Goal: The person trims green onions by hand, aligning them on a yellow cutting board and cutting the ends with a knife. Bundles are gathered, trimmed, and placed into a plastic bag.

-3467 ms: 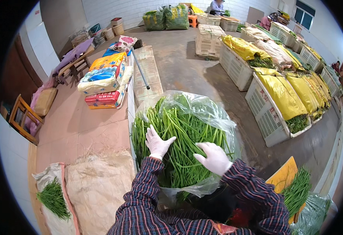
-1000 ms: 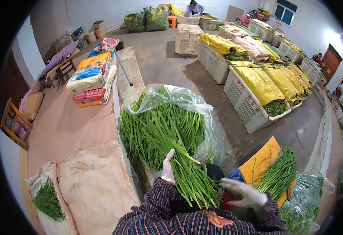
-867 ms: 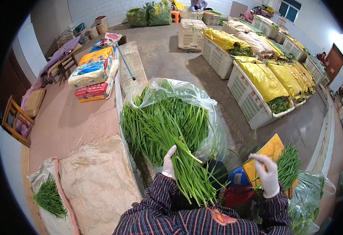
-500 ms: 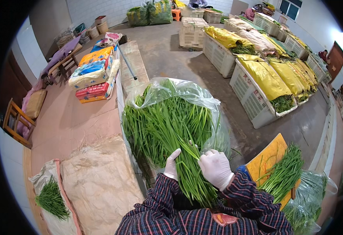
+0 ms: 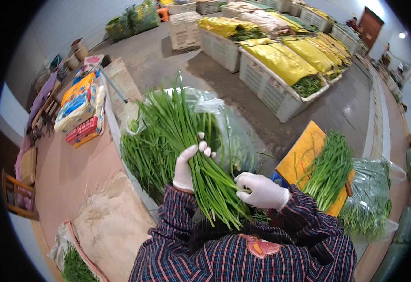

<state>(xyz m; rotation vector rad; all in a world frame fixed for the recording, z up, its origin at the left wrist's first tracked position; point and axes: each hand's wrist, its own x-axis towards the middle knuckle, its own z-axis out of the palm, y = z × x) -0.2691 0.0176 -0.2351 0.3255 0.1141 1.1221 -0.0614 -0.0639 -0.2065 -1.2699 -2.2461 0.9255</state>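
Observation:
A thick bunch of long flat-leaved chives [image 5: 179,129] slants up over the opened clear plastic bag, its pale cut ends toward my body. My left hand [image 5: 186,164], in a white glove, is wrapped round the middle of the bunch, thumb in front and fingertips showing on its right. Gloved too, my right hand [image 5: 264,190] is closed in a pinch at the bunch's lower right edge, on a few stalk ends. Below the bunch, the clear bag [image 5: 236,134] holds many more loose chives [image 5: 144,157].
To my right a yellow board [image 5: 304,148] carries a pile of chives [image 5: 330,169], beside a filled plastic bag [image 5: 367,197]. White crates [image 5: 261,91] under yellow sheets stand ahead right. Brown sacking [image 5: 111,221] lies at left, with packed bundles [image 5: 81,105] beyond it.
The bunch has been raised from the bag and now stands more upright in my left hand. My right hand has shifted to its lower edge. The view has turned right.

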